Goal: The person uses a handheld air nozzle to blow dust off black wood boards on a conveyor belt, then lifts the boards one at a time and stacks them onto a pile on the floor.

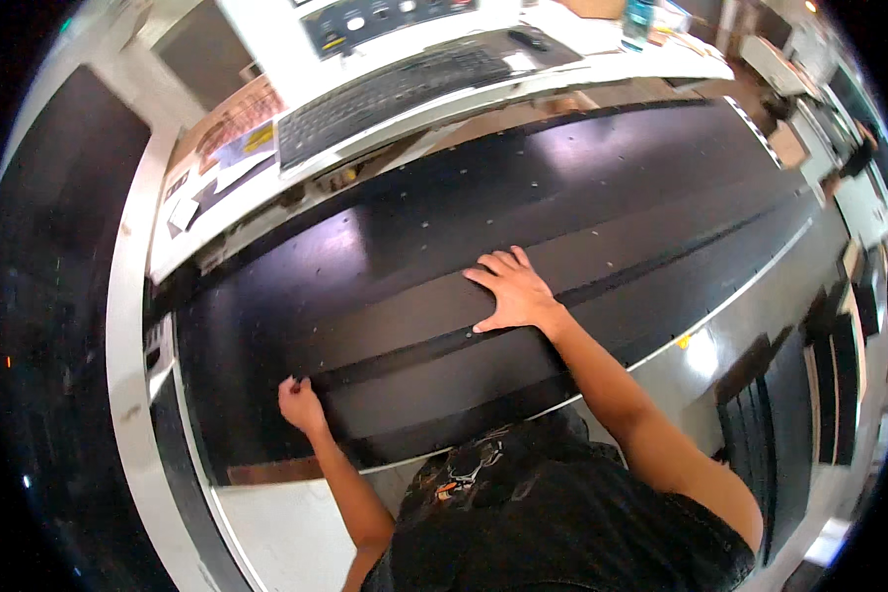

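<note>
A long dark panel (574,252) lies lengthwise on a black work surface (483,187) dotted with small light spots. On its near edge, toward the middle, rests my right hand (515,292), fingers spread and palm down. My left hand (302,407) is closed near the panel's left end, fingers curled and fingertips together. Whatever those fingertips pinch is too small and dark to make out. Nearer to me a second dark strip (434,390) runs alongside the panel, partly under my right forearm.
Beyond the work surface, a white ledge holds a black keyboard (395,94), a mouse (529,39) and papers (242,158). A control panel with knobs (385,20) stands behind. Dark boards (760,424) lean at the right. Farther right another person's arm (847,170) shows.
</note>
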Action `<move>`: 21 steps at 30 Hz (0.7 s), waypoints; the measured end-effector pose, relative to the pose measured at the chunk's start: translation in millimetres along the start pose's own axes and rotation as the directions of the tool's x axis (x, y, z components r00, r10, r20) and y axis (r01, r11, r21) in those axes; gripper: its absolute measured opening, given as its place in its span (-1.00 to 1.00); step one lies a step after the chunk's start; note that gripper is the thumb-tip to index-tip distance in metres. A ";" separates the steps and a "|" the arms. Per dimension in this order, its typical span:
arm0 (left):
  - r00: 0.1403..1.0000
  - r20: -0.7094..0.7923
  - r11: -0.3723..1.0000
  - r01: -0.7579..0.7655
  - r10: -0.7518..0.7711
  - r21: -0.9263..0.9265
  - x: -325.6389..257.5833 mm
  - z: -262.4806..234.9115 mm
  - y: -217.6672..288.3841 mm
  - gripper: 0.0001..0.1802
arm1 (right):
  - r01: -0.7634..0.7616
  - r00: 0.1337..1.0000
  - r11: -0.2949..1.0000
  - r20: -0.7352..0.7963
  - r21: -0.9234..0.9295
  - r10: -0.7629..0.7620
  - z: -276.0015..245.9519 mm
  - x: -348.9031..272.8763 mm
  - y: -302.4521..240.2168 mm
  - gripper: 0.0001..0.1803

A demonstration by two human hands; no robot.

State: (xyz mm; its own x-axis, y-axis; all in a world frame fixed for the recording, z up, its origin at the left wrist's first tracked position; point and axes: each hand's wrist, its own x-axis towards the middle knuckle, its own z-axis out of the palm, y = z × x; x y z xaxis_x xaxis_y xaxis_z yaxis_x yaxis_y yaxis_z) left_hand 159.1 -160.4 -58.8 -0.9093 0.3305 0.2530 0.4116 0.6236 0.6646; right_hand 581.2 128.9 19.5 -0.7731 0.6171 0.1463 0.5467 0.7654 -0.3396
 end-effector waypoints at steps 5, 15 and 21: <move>0.998 -0.050 0.997 -0.045 0.048 0.059 1.4 7.2 5.7 -0.76 | -0.043 0.999 0.999 -0.009 0.017 0.043 -7.4 -0.8 -7.7 0.15; 0.994 -0.103 0.999 -0.023 0.019 -0.037 -1.2 -0.2 14.1 -0.72 | -0.083 0.987 0.994 -0.130 0.077 0.093 6.0 4.5 -12.3 -0.20; 0.997 -0.036 0.990 0.057 -0.062 -0.130 -2.5 -13.8 41.6 -0.64 | -0.077 0.981 0.992 -0.168 0.097 0.093 10.7 7.5 -8.5 -0.29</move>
State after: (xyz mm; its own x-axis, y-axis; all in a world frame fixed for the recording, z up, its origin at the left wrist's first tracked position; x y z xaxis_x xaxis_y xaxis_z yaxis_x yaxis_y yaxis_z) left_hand 177.6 -145.0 -22.1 -0.9348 0.2655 0.2358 0.3472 0.5440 0.7639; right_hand 567.3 125.1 13.5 -0.6541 0.7072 0.2685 0.5706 0.6943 -0.4386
